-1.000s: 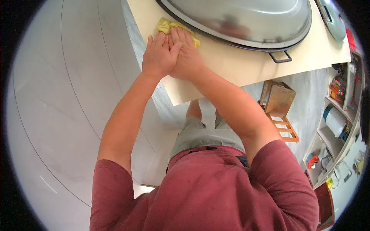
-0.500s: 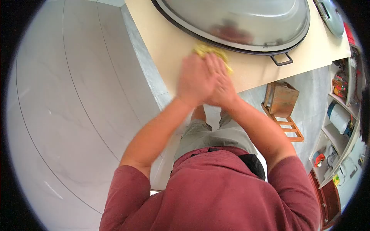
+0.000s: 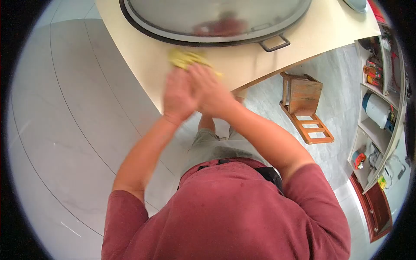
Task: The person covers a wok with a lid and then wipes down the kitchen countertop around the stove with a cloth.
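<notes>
A yellow cloth (image 3: 187,59) lies on the pale tabletop (image 3: 139,65), just below the rim of a large pan with a domed metal lid (image 3: 216,19). My right hand (image 3: 209,89) presses on the cloth with its fingertips, its fingers stretched forward. Beside and against it is my left hand (image 3: 178,95), blurred by motion, its fingers also reaching toward the cloth. The two hands touch and partly overlap. The pan's black side handle (image 3: 275,43) points toward me, to the right of the hands.
A wooden chair (image 3: 305,97) stands on the grey floor beyond the table's near edge. Shelves (image 3: 376,130) with bottles and a white container (image 3: 376,110) are at the right. A second lid (image 3: 357,4) shows at the top right. A pale wall or panel (image 3: 86,130) fills the left side.
The hands and cloth first slid right along the pan's rim, then back left relative to the pan. The view has shifted, so the pan and table now appear further left and higher.
</notes>
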A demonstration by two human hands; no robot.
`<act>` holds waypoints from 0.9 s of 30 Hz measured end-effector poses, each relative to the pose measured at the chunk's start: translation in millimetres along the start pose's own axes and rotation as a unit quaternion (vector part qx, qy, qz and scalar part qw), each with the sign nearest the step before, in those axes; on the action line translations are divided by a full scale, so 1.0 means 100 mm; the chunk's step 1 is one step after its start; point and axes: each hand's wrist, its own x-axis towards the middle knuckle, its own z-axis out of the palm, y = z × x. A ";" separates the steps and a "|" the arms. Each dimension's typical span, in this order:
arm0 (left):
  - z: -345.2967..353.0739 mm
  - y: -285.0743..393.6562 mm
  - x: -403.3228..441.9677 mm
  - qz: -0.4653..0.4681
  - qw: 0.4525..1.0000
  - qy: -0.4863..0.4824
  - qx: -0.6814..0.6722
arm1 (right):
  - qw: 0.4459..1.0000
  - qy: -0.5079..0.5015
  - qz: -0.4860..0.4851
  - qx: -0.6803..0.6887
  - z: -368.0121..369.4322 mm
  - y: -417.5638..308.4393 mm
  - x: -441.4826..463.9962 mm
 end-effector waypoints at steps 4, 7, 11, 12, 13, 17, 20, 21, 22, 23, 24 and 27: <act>0.33 1.16 0.27 0.009 0.990 -0.046 -0.130 | 0.991 -0.060 0.022 -0.114 -0.80 0.56 -1.02; 0.45 1.54 0.66 0.030 0.993 -0.035 -0.112 | 0.983 -0.056 0.030 -0.175 -1.16 0.87 -1.14; 0.41 1.42 0.57 0.030 0.994 -0.043 -0.092 | 0.983 -0.013 0.013 -0.181 -0.98 0.73 -1.06; 0.37 1.36 0.49 0.028 0.994 -0.037 -0.102 | 0.983 -0.012 0.017 -0.181 -0.86 0.62 -1.04; 0.28 1.26 0.34 0.001 0.990 -0.081 -0.111 | 0.983 -0.012 0.020 -0.184 -0.75 0.52 -1.00; -0.15 0.71 -0.41 -0.117 0.979 -0.085 -0.143 | 0.985 -0.123 -0.037 -0.117 -0.25 -0.06 -0.61; -0.42 0.19 -0.73 -0.138 0.981 -0.098 -0.095 | 0.978 -0.165 -0.064 -0.112 0.02 -0.57 -0.16; -0.48 0.05 -0.76 -0.135 0.982 -0.103 -0.077 | 0.980 -0.159 -0.062 -0.101 0.10 -0.67 -0.04; -0.51 -0.07 -0.77 -0.132 0.982 -0.110 -0.083 | 0.982 -0.153 -0.057 -0.092 0.17 -0.73 0.05; -0.41 -0.05 -0.74 -0.128 0.980 -0.121 -0.090 | 0.981 -0.164 -0.047 -0.096 0.21 -0.63 -0.02; -0.46 -0.19 -0.74 -0.120 0.980 -0.128 -0.099 | 0.982 -0.163 -0.038 -0.091 0.27 -0.69 0.04; -0.56 -0.50 -0.75 -0.057 0.982 -0.112 -0.141 | 0.983 -0.154 -0.014 -0.099 0.41 -0.81 0.09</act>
